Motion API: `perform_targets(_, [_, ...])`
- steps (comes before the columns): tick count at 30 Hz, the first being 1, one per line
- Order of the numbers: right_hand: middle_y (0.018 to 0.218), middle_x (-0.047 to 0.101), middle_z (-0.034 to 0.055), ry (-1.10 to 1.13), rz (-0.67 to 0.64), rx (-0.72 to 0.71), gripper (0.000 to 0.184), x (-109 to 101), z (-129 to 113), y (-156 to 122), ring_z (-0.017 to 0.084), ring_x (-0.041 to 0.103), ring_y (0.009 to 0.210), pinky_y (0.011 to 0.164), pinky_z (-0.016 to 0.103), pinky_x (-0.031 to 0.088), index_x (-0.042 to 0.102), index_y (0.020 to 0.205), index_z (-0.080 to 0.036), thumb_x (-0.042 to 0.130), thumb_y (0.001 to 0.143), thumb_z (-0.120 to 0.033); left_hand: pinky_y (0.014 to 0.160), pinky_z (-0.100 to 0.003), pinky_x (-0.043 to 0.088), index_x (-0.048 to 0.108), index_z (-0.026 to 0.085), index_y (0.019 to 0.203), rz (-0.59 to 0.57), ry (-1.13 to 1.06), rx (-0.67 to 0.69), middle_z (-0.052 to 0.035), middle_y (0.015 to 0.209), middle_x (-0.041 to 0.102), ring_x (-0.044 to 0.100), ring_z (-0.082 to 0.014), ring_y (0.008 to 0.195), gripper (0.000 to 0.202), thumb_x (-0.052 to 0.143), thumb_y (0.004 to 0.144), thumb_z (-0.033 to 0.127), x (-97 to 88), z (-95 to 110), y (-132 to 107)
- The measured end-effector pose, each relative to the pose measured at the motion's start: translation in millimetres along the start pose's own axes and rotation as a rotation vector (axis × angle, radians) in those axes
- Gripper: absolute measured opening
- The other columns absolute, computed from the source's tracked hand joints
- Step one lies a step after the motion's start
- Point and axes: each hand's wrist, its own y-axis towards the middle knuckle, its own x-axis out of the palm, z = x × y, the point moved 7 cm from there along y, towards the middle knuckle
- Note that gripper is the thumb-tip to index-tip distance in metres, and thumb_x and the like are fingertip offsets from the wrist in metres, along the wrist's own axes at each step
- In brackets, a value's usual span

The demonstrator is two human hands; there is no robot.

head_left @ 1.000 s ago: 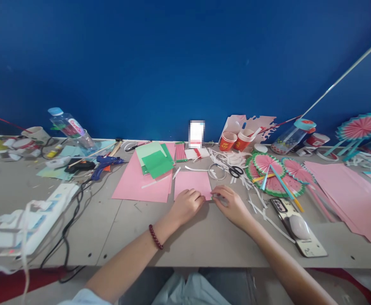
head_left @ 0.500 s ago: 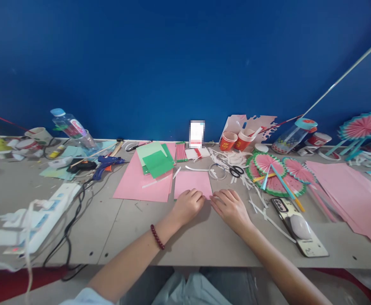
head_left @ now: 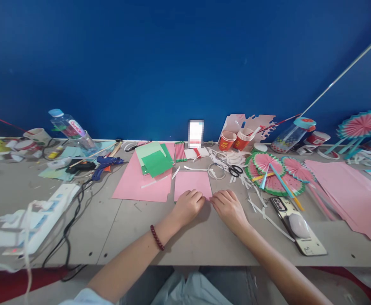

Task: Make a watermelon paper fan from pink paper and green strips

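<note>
A small pink sheet of paper (head_left: pixel 192 182) lies flat in front of me, with a thin green edge showing along its sides. My left hand (head_left: pixel 189 206) is closed over its near edge, the fingers curled and pressed down. At the near right corner, my right hand (head_left: pixel 230 208) pinches the paper between thumb and fingertips. The fingertips of both hands almost meet there, and they hide most of the near edge. Beyond the sheet are a white paper strip (head_left: pixel 196 168), a roll of clear tape (head_left: pixel 216 171) and black-handled scissors (head_left: pixel 235 171).
Left of the sheet are green paper pieces (head_left: pixel 157 163) on larger pink sheets (head_left: pixel 131 186), a blue glue gun (head_left: pixel 106 166) and a power strip (head_left: pixel 50 216). To the right are watermelon paper fans (head_left: pixel 268 167), a phone (head_left: pixel 309 243) and pink sheets (head_left: pixel 341 186). Red cups (head_left: pixel 227 140) stand behind.
Both hands stay at the near edge of the pink sheet; the right hand's fingers have shifted very slightly left. The whole view has moved a little.
</note>
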Motion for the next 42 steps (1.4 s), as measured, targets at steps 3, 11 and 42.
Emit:
perform_targets(3, [0.082,0.064,0.0068,0.038,-0.002,0.031,0.022,4,2,-2,0.021,0.053,0.085,0.077,0.034,0.038,0.066,0.083,-0.018,0.047,0.092,-0.011,0.067,-0.032,0.04,0.059,0.017,0.084,-0.011,-0.011,0.003,-0.0051,0.079,0.056,0.053,-0.0188,0.08,0.017,0.045,0.093,0.013,7.1,0,-1])
perform_targets(11, [0.08,0.059,0.0072,0.095,-0.047,0.064,0.025,14,3,-6,0.021,0.051,0.083,0.073,0.033,0.041,0.063,0.081,-0.017,0.043,0.094,-0.012,0.067,-0.032,0.04,0.059,0.015,0.087,-0.008,-0.008,0.024,-0.0056,0.081,0.057,0.053,-0.0187,0.081,0.015,0.046,0.093,0.013,13.4,2,-2])
perform_targets(42, [0.076,0.062,0.0067,0.067,0.093,0.059,0.027,-6,-3,-3,0.018,0.052,0.077,0.074,0.032,0.04,0.064,0.081,-0.017,0.042,0.095,-0.016,0.07,-0.032,0.038,0.062,0.016,0.092,0.12,-0.076,-0.018,-0.0054,0.085,0.063,0.054,-0.0167,0.081,0.02,0.043,0.096,0.02,-13.7,-1,2])
